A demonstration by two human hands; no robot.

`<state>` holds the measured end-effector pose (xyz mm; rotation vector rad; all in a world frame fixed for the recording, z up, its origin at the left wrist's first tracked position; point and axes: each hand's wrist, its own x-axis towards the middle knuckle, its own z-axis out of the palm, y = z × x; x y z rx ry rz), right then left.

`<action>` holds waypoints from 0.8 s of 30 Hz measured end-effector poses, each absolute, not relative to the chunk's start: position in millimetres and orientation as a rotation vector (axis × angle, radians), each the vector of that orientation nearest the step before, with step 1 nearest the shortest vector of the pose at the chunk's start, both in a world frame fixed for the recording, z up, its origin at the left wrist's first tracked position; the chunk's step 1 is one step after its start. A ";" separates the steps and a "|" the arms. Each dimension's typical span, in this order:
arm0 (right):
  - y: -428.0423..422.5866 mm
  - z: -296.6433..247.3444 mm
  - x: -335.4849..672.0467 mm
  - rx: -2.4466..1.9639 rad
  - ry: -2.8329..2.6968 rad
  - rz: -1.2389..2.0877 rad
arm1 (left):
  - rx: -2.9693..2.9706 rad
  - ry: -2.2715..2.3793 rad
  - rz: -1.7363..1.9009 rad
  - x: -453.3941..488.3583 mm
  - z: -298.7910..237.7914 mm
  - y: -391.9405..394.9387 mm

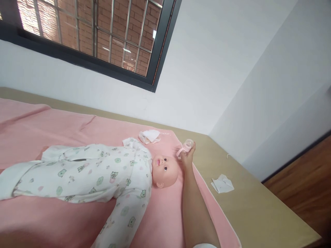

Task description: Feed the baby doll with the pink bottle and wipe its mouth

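Observation:
My right hand (188,159) reaches in from the lower right and is closed around a small pink-and-clear baby item (187,145). It has a clear rounded top and a pink loop or handle; its exact kind is hard to make out. Just left of that hand lies a baby doll (165,171), face up with its head to the right. The doll wears a white sleepsuit (103,168) printed with green and pink animals. My left hand is out of view.
Under the doll a pink blanket (165,213) covers much of the wooden surface (248,213). A white tissue-like packet (150,136) lies above the doll's shoulder. One crumpled white tissue (222,184) is at the right. Behind are a white wall and a barred window (103,34).

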<state>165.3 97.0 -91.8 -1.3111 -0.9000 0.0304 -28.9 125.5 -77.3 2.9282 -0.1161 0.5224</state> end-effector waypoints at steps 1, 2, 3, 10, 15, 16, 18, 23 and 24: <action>96.2 -91.9 165.8 -1.295 -0.899 0.044 | 2.927 -0.104 0.531 -29.6 -77.4 122.2; 95.4 -92.1 166.4 -1.285 -0.899 0.059 | 2.925 -0.092 0.538 -30.6 -77.7 118.3; 94.5 -92.4 167.0 -1.280 -0.895 0.072 | 2.922 -0.078 0.546 -31.7 -78.2 114.5; 90.7 -91.1 168.4 -1.363 -0.808 -0.047 | 2.887 0.033 0.601 -42.6 -77.8 106.3; 84.9 -86.5 167.0 -1.514 -0.665 -0.333 | 2.867 0.079 0.617 -52.6 -75.1 107.7; 83.8 -85.4 166.3 -1.529 -0.638 -0.387 | 2.865 0.087 0.619 -53.5 -74.0 106.9; 82.5 -83.3 164.4 -1.539 -0.607 -0.472 | 2.864 0.102 0.624 -53.8 -70.6 105.2; 82.5 -80.0 160.8 -1.528 -0.628 -0.582 | 2.881 0.106 0.628 -55.7 -56.8 102.3; 82.5 -79.8 160.7 -1.529 -0.628 -0.589 | 2.888 0.103 0.631 -59.7 -54.8 99.3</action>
